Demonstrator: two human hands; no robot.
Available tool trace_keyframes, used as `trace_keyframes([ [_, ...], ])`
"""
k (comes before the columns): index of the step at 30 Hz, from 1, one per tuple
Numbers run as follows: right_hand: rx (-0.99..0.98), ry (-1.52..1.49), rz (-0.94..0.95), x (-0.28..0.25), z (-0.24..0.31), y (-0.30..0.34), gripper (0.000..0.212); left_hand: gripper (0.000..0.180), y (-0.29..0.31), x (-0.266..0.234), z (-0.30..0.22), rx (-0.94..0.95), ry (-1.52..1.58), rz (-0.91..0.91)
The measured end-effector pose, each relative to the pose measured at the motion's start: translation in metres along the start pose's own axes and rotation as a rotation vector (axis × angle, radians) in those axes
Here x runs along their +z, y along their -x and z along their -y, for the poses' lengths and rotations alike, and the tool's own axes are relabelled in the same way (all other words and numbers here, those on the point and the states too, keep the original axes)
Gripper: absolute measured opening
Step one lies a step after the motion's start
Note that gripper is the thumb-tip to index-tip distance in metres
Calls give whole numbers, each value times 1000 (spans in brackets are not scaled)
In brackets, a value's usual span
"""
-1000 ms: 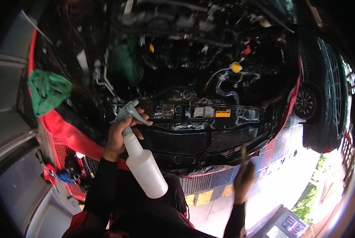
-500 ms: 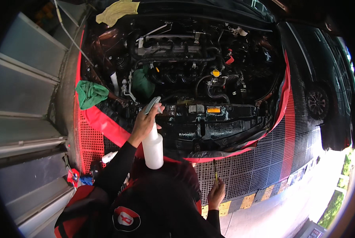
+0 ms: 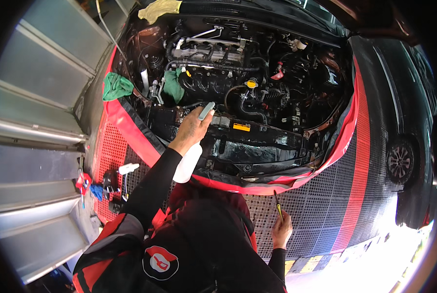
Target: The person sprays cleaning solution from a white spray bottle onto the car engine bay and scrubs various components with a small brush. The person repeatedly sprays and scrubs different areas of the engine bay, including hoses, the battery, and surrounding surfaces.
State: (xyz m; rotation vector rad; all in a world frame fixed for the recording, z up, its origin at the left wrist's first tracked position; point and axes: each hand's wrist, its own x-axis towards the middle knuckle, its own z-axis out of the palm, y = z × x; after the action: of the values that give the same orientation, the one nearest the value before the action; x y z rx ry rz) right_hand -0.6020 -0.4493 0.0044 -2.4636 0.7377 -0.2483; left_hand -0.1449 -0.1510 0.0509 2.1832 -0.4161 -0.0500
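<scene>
Left hand (image 3: 191,132) curled round one spray bottle (image 3: 188,163); right hand (image 3: 281,231) round one slim tool (image 3: 279,210) (two green cloths (image 3: 117,87) beyond)

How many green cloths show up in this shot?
2. One green cloth is draped over the red cover at the car's left edge in the picture; another sits inside the engine bay. More could be hidden.

From centre: two green cloths (image 3: 118,87) (image 3: 173,88), ten and eleven o'clock; one yellow cloth (image 3: 159,10), eleven; one bottle (image 3: 188,163), eight; two hands (image 3: 191,131) (image 3: 282,231), ten and five; one tool (image 3: 279,210), near five.
</scene>
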Motion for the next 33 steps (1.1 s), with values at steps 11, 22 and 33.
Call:
trace_keyframes([
  [11,-90,-105,53,-5,-23,-39,20,35,29,7,-20,-19,-101,-44],
  [22,-12,-91,18,13,31,-31,23,29,36,2,16,160,-120,23],
  [33,-32,-106,-23,65,111,13,20,28,13,-17,24,287,1,23],
])
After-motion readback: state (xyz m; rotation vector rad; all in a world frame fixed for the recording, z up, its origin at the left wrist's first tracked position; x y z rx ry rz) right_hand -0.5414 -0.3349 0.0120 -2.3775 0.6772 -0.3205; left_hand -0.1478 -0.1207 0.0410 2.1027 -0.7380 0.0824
